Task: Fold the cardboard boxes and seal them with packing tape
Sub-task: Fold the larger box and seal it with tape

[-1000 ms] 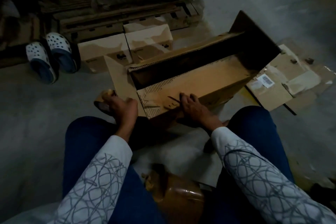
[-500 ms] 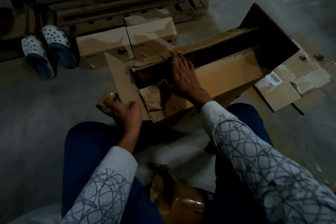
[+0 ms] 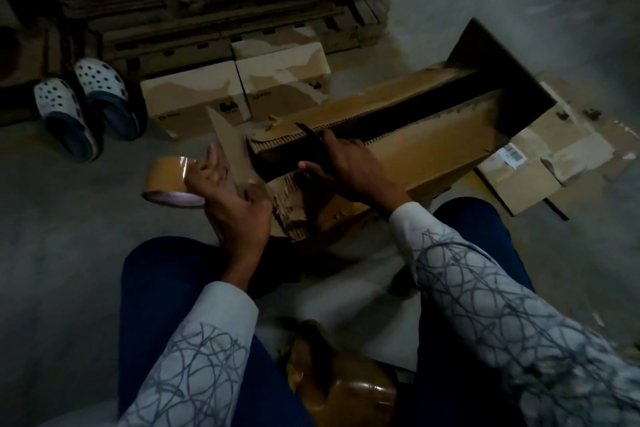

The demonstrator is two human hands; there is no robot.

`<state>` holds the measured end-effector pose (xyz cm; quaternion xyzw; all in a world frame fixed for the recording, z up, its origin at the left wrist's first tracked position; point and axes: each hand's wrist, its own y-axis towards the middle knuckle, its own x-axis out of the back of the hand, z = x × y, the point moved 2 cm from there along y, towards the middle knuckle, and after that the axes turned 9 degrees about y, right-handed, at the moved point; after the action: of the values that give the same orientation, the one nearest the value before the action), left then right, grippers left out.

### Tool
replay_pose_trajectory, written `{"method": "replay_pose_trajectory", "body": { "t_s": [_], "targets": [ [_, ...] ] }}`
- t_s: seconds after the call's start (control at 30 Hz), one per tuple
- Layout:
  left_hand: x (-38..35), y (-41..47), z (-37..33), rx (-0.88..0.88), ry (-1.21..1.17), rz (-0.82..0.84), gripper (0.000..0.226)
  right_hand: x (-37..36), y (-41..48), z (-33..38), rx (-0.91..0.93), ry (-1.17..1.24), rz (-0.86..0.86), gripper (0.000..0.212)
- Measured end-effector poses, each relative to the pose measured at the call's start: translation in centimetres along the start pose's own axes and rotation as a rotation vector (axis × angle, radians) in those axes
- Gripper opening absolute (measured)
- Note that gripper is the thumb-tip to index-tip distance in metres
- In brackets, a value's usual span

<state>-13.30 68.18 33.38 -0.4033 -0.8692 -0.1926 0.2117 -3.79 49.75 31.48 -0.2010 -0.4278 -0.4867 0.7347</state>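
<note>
seated on a dim concrete floor [image 3: 52, 253], knees apart, working a long cardboard box [image 3: 440, 156] set down just ahead. laid with its long axis from near-left to far-right, top not yet sealed, with a dark gap between the two long flaps. right hand [image 3: 349, 166] spread flat over the near-left end of that gap, fingers straight and reaching the far flap's edge, thumb toward the torn near flap, gripping nothing. left hand [image 3: 235, 215] curled round a roll of brown packing tape [image 3: 166, 180], raised just left of the box's near end, beside the short end flap [image 3: 225, 142], upright and unfolded. judged as the closing step: long flaps to be pressed together by the right hand before any taping. hinging on one relation: roll at the left end of the seam, seam leading away to the far right, so probably a strip started at the near end and drawn along the long axis. nearer the seam's start, the left hand with the roll; already on the flaps, the right. risk of a crooked strip with the gap left open. behind, two closed boxes [image 3: 194, 94] side by side, a pair of white clogs [image 3: 100, 80] to the left; to the right, flattened cardboard [image 3: 519, 184] with a barcode label. in the lap, a glossy brown wad [image 3: 349, 392], too dark to identify
</note>
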Motion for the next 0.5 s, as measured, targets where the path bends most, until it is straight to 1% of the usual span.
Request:
{"method": "replay_pose_trajectory", "body": {
  "t_s": [0.07, 0.13, 0.33, 0.4, 0.5],
  "targets": [
    [0.3, -0.4, -0.7, -0.171, 0.028, 0.034, 0.061, 1.7, -1.7, 0.6, 0.036, 0.008, -0.067, 0.053],
    [0.3, -0.8, -1.2, -0.261, 0.019, 0.097, 0.058, 3.1, -3.9, 1.2, 0.051, 0.017, -0.075, 0.05],
    [0.1, -1.0, -1.4, -0.314, -0.05, 0.157, 0.053, 5.2, -11.2, 3.0, 0.019, 0.074, -0.015, 0.041],
    [0.3, -1.2, -1.2, -0.346, -0.002, 0.18, 0.054, 4.9, -13.4, 2.8, -0.019, 0.13, 0.034, 0.037],
    [0.3, -1.7, -2.0, -0.408, 0.123, 0.208, 0.054, 4.6, -15.4, 1.9, -0.097, 0.223, 0.112, 0.036]
  ]
}}
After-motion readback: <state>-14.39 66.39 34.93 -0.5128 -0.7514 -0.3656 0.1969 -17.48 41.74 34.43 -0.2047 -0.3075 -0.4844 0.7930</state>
